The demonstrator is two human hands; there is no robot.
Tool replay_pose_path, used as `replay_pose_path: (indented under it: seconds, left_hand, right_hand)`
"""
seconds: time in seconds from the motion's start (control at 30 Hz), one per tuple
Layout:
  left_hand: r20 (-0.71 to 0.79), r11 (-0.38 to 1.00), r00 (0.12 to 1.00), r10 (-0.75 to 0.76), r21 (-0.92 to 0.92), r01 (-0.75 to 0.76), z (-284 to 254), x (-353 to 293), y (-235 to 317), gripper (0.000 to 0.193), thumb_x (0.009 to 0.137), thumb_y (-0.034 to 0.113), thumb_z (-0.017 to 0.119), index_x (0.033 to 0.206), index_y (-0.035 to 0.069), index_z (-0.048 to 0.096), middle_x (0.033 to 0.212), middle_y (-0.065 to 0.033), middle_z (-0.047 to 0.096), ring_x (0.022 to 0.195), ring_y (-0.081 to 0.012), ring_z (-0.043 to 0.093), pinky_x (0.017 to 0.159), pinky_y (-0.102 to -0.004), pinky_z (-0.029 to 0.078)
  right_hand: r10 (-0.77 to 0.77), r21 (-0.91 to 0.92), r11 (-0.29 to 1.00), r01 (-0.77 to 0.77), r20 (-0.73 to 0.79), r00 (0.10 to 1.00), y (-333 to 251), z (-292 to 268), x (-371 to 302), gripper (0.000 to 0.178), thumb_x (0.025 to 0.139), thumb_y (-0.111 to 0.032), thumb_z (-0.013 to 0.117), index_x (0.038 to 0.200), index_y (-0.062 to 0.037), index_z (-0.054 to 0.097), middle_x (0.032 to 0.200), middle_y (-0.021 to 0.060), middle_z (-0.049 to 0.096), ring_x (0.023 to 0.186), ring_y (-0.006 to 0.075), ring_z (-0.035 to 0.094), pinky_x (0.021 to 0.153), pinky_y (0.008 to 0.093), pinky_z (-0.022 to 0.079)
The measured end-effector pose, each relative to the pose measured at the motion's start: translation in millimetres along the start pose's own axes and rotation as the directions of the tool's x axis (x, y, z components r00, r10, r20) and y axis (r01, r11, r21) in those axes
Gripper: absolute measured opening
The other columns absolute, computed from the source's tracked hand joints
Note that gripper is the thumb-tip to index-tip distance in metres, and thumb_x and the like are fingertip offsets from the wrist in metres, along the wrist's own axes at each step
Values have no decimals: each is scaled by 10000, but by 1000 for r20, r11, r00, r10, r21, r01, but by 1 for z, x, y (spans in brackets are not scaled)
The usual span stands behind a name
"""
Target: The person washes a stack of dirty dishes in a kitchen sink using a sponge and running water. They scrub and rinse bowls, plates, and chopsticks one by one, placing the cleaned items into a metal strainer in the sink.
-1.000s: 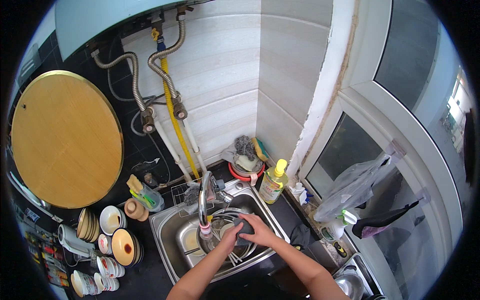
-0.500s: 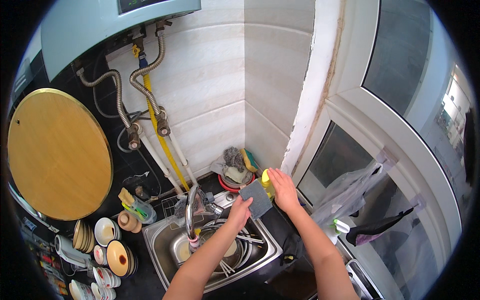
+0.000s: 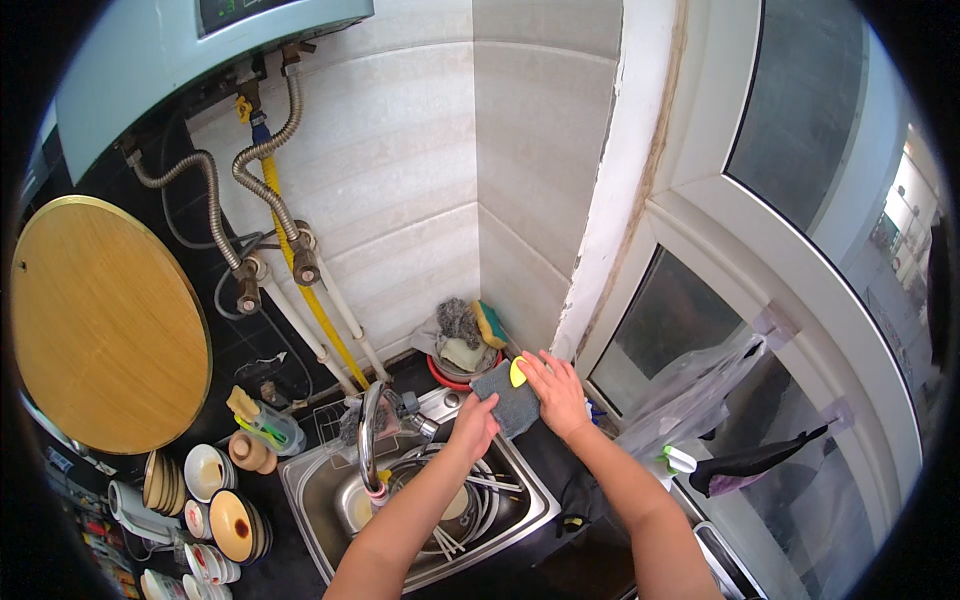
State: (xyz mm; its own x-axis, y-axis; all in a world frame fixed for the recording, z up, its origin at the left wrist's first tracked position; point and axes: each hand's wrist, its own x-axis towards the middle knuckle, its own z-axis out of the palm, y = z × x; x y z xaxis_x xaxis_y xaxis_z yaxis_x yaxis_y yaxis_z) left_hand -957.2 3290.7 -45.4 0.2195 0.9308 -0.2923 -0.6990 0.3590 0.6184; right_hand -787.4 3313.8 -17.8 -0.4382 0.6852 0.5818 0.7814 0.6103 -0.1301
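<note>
My left hand [image 3: 475, 428] pinches a grey scouring pad [image 3: 512, 407] by its near edge, above the far right corner of the sink. Close beside it, my right hand [image 3: 558, 398] is closed around a bottle with a yellow top [image 3: 517, 372]. That top is at the pad's upper edge; most of the bottle's body is hidden by my fingers and the pad. Below my left forearm, the steel sink [image 3: 540, 505] holds pans, bowls and several pale chopsticks [image 3: 448, 543]. A curved chrome tap [image 3: 367, 425] rises left of my left hand.
Behind the pad stands a red basin [image 3: 447, 376] with a wire scrubber, cloths and a sponge [image 3: 489, 325]. Stacked bowls [image 3: 235, 525] fill the left counter. A white spray bottle [image 3: 680, 460] and hanging plastic bags [image 3: 690, 390] are by the window.
The view has shifted slightly. The bottle's yellow top has come down to the pad's upper edge, with my right fingers now farther over it. My left hand keeps hold of the pad.
</note>
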Motion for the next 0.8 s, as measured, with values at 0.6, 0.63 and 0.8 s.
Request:
replay_pose_path:
  seconds: [0.6,0.63,0.8]
  left_hand:
    - [29,1000,1000,5,-25,-4,-13,0,-12,296,889,80,452,1181,44,418,1179,-97,508,1071,-247,513,887,-412,429]
    - [24,1000,1000,11,-22,-10,-13,1,-13,295,889,82,452,1180,44,418,1175,-98,510,1067,-248,516,885,-412,430]
    - [26,1000,999,19,-1,-19,-11,-4,-8,281,888,87,458,1164,47,428,1164,-98,515,1049,-246,528,866,-410,445]
  right_hand:
    - [22,-48,999,-20,45,999,-7,-2,-10,588,688,22,490,1258,-111,438,1314,54,425,1177,269,410,921,390,347]
    - [20,-51,999,-18,46,999,-6,-2,-10,585,687,21,491,1255,-110,442,1310,54,429,1177,268,411,922,390,346]
    - [-12,4,1000,12,35,999,0,-7,-5,604,663,38,506,1246,-104,443,1295,58,446,1170,280,423,919,385,358]
